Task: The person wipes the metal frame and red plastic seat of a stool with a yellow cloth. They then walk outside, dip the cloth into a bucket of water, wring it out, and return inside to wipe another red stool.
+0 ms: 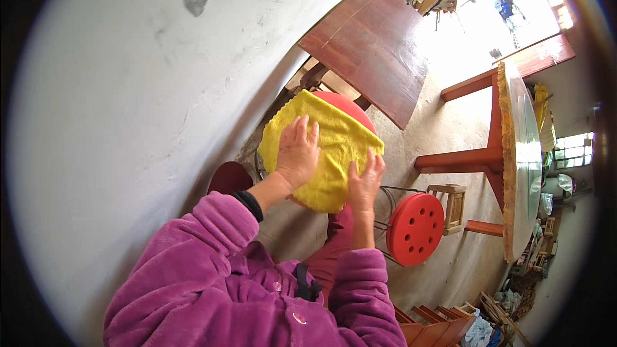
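Observation:
A yellow cloth (pixel 331 177) with a wavy edge is spread over a round red stool seat (pixel 350 107). Only the far right part of the seat shows past the cloth's straight far edge. My left hand (pixel 299 151) rests on the cloth near its middle, palm down and fingers stretched out. Over the cloth's right side is my right hand (pixel 366 180), its thumb and fingers spread apart. Small wrinkles run through the cloth between both hands. Nothing shows gripped in either hand.
A brown wooden table (pixel 379 45) stands just beyond, along the white wall (pixel 128 109) on my left. To the right are another red stool (pixel 416 229) with holes, a small wooden stool (pixel 455 209) and a round table (pixel 508 160) on reddish legs.

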Available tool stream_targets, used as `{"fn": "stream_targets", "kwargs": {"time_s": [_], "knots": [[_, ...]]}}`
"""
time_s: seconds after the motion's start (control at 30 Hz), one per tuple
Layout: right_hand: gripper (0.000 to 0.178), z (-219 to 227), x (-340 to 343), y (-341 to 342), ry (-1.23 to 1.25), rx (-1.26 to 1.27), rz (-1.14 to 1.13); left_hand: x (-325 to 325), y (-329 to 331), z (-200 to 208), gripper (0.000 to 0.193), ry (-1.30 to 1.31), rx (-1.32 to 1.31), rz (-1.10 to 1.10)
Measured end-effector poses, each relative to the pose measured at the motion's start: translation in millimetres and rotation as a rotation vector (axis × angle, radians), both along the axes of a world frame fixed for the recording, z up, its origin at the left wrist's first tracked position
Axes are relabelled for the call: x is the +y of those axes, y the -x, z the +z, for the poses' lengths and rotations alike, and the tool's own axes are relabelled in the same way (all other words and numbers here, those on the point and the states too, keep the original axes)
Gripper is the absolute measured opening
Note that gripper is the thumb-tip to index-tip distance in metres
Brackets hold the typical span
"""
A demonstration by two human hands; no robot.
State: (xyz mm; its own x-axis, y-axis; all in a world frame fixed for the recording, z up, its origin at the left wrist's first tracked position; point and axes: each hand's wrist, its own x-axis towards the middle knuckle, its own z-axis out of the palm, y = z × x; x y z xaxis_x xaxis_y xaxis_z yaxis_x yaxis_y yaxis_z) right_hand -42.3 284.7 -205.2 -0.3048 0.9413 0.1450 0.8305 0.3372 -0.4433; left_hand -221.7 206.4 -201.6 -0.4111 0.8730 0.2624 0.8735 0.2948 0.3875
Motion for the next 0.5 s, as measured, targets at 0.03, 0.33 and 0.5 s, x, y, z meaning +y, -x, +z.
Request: {"fn": "stream_targets", "kwargs": {"time_s": [0.03,0.33,0.5], "knots": [[0.060,-8,-1,11,-0.112,-0.117,0.037,5,-4,-7,0.066,0.020,-0.019,-0.029],[0.056,-27,30,56,-0.147,-0.323,0.055,54,10,-28,0.067,0.084,0.094,-0.107],[0.057,-33,93,94,-0.109,-0.325,-0.009,119,46,-33,0.064,0.070,0.131,-0.058]]}}
